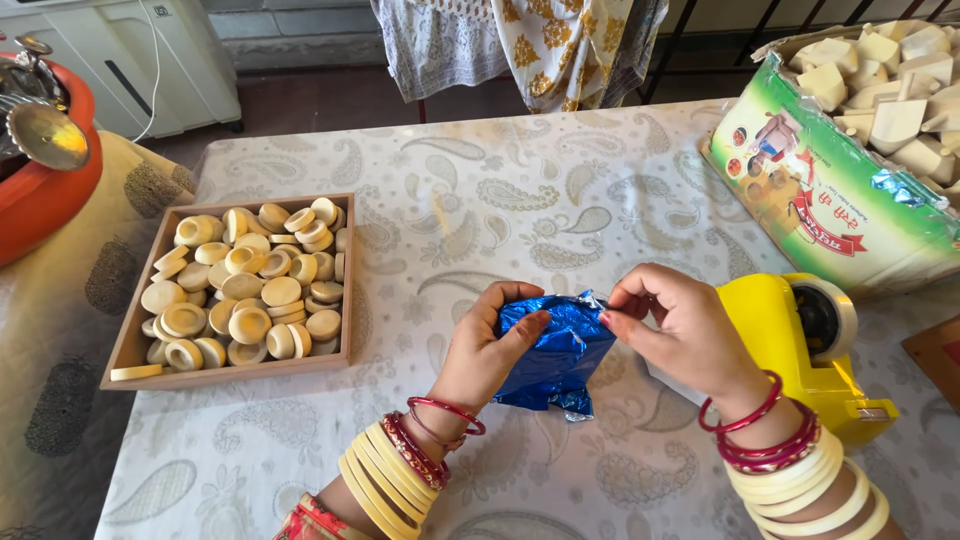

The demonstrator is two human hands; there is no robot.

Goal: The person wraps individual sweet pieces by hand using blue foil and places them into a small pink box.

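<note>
A crinkled blue foil packet [553, 358] sits near the front middle of the paisley-patterned cloth-covered worktop [480, 210], between the left hand [490, 350] on its left side and the right hand [680, 325] at its upper right corner. Just right of the right hand, and partly behind it, stands a yellow plastic tape dispenser [800, 350]. Behind the dispenser, at the far right, lies a green printed cardboard box [810, 200] with pale wooden blocks [890, 90] in it. Well to the left of the packet rests a shallow square wooden tray [130, 340] filled with round pale wooden discs [250, 285]. Beyond the worktop's left edge sits an orange round bowl [45, 190].
</note>
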